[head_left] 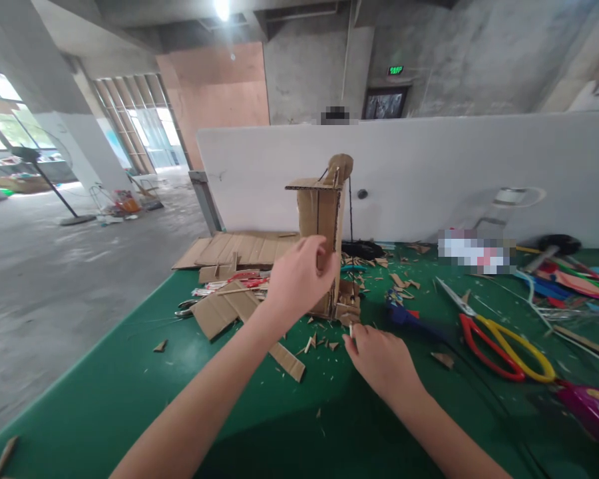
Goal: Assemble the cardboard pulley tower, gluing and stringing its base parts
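A cardboard tower (309,213) stands upright on the table, with a flat top ledge and a round cardboard wheel (340,166) above it. A dark string (351,213) hangs from the wheel down the right side to a small open cardboard box (348,311) at the base. My left hand (299,276) is closed in front of the tower, its fingers curled; what they hold is hidden. Low beside the small box, my right hand (382,359) is closed in a pinch, with a small pale stick (351,328) showing at the fingertips.
Cardboard sheets (229,249) and strips lie left of the tower. Scraps litter the green table (104,399). Rightward are a blue glue gun (409,318) with its cord, large scissors (499,346) with red and yellow handles, and a magenta object (592,409). A white partition (259,179) stands behind.
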Demonstrator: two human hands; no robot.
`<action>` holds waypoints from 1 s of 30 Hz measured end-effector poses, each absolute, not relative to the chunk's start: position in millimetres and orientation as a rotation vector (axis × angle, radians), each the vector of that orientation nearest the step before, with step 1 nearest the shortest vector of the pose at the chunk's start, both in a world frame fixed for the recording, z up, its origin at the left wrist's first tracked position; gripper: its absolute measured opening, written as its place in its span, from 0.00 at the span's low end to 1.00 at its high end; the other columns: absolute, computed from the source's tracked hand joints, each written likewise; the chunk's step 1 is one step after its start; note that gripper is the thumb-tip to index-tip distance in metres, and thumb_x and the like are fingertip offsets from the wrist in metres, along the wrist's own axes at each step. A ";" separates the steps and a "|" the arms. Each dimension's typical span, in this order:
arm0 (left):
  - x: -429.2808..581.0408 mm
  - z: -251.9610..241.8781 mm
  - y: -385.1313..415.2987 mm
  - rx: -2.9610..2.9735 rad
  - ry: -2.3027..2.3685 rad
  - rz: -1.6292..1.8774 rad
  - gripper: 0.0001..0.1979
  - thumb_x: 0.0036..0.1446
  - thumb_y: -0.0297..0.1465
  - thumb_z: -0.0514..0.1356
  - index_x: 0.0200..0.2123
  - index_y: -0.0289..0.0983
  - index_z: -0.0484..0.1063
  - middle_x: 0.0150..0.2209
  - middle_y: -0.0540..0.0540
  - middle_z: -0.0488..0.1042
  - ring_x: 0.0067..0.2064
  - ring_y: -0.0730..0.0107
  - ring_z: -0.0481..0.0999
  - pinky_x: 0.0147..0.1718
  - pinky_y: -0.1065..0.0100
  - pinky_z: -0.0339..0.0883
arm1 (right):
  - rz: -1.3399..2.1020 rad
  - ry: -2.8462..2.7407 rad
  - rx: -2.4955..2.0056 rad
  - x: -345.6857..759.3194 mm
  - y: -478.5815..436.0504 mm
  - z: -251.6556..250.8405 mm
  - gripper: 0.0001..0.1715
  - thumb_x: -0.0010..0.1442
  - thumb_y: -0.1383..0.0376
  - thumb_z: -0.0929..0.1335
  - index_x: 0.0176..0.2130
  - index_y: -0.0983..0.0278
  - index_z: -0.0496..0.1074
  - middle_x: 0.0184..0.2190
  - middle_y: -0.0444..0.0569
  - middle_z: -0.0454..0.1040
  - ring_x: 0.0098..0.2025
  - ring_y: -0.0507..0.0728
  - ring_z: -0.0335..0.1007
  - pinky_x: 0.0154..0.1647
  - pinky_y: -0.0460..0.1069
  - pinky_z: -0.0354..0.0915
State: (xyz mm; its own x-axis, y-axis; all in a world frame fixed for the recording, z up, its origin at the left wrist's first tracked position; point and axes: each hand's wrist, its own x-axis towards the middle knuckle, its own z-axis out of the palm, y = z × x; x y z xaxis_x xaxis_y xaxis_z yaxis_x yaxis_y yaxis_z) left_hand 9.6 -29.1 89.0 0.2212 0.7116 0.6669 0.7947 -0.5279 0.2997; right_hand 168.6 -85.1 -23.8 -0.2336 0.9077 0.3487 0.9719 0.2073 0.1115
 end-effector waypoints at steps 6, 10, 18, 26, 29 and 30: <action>36.7 72.6 -27.3 -2.417 -1.714 -0.717 0.13 0.62 0.37 0.46 0.33 0.37 0.66 0.29 0.44 0.74 0.31 0.62 0.75 0.27 0.66 0.64 | -0.387 -2.244 -1.871 161.2 -82.3 -26.9 0.18 0.63 0.65 0.56 0.28 0.65 0.69 0.20 0.53 0.74 0.23 0.59 0.73 0.20 0.47 0.51; 37.6 71.2 -24.1 -2.341 -1.792 -0.734 0.14 0.62 0.36 0.46 0.31 0.38 0.67 0.28 0.45 0.75 0.30 0.62 0.76 0.26 0.67 0.64 | -0.300 -2.221 -1.913 159.1 -79.0 -27.5 0.18 0.63 0.65 0.55 0.30 0.65 0.69 0.22 0.52 0.75 0.23 0.58 0.73 0.20 0.47 0.51; 41.6 68.5 -27.2 -2.321 -1.799 -0.736 0.14 0.62 0.36 0.45 0.33 0.37 0.67 0.28 0.44 0.75 0.30 0.62 0.76 0.28 0.65 0.66 | -0.082 -2.042 -2.041 161.0 -77.1 -27.8 0.17 0.62 0.61 0.56 0.30 0.61 0.70 0.24 0.49 0.75 0.25 0.57 0.71 0.21 0.46 0.49; 46.6 63.8 -29.9 -2.276 -1.778 -0.698 0.13 0.62 0.37 0.45 0.33 0.37 0.65 0.27 0.45 0.75 0.29 0.61 0.76 0.27 0.66 0.65 | 0.526 -1.814 -1.912 171.0 -63.5 -32.2 0.24 0.62 0.59 0.56 0.19 0.62 0.65 0.21 0.46 0.74 0.26 0.52 0.69 0.26 0.45 0.54; 48.0 63.2 -30.6 -2.254 -1.787 -0.697 0.13 0.62 0.36 0.45 0.33 0.38 0.65 0.27 0.46 0.75 0.29 0.61 0.77 0.26 0.66 0.65 | 0.650 -1.791 -1.889 174.0 -58.6 -34.3 0.25 0.61 0.60 0.56 0.17 0.62 0.65 0.20 0.45 0.74 0.25 0.51 0.68 0.27 0.45 0.56; 48.4 63.0 -30.8 -2.249 -1.788 -0.694 0.13 0.62 0.36 0.45 0.33 0.38 0.65 0.27 0.46 0.75 0.29 0.60 0.77 0.26 0.66 0.65 | 0.653 -1.793 -1.893 174.4 -57.9 -34.8 0.25 0.61 0.60 0.56 0.17 0.62 0.65 0.20 0.46 0.74 0.24 0.51 0.68 0.28 0.45 0.56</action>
